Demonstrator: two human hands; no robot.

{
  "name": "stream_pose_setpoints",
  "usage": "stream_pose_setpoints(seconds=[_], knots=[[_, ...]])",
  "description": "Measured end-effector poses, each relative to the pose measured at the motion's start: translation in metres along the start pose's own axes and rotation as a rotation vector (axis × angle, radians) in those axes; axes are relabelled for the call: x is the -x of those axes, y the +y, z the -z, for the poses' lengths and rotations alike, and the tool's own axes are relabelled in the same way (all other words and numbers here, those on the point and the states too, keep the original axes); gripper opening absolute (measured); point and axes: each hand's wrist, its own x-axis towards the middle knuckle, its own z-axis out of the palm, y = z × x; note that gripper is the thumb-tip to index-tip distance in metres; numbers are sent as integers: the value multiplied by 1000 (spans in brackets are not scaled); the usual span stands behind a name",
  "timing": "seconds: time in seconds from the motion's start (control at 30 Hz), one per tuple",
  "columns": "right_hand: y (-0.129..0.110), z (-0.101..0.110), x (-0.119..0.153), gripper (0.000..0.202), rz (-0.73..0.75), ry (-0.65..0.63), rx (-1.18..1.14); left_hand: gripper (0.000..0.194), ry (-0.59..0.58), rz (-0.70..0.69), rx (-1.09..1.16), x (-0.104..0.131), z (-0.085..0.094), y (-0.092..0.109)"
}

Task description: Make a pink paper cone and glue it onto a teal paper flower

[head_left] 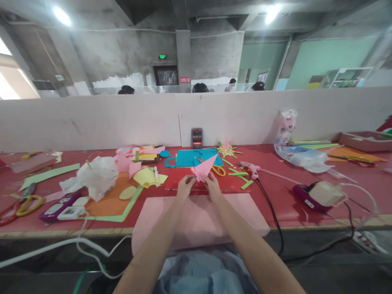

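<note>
Paper piece, pink, pointed and folded [204, 166]: one, raised above the near part of the red board [173, 184], its long tip slanting up and to the right. Left hand [185, 186]: fingers pinched on the lower left of the piece, where a small crumpled bit shows; its exact folds are too small to tell. Right hand [212, 186]: fingertips closed on the lower right edge; the two hands near each other, a small gap between. Step in hand, by judgement: shaping or steadying the fold at its base, with neither hand free. Next move, by judgement: calls for a light, even pinch from both sides, enough to keep the fold from springing open without creasing the point. Beyond the piece: blue sheet [183, 158], flat; yellow-handled scissors [222, 174], partly hidden by the pink paper. Farther right: paper starburst [226, 152], yellow-green, a pink spike upright on it; loose green strips [246, 184]; pink glue gun [254, 171], lying on its side, apart from both hands. Nearest the body: pink sheet [196, 214], under the forearms, overhanging the front of the red table [283, 206].
</note>
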Motion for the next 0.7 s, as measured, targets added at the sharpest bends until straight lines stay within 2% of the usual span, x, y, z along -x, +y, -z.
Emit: stream_pose_setpoints(seconds=[0.27,0.4,0.53,0.7], knots=[[-3,-3,3,41,-22,-2,9,15,-8,-44,66,-2,0,-2],[-4,-5,5,44,-24,-19,38,14,-7,-17,82,0,-1,2],[-3,-2,3,45,3,-42,121,14,-41,17,67,2,-2,5],[2,3,0,46,40,-25,187,11,-61,-34,34,3,-3,6]])
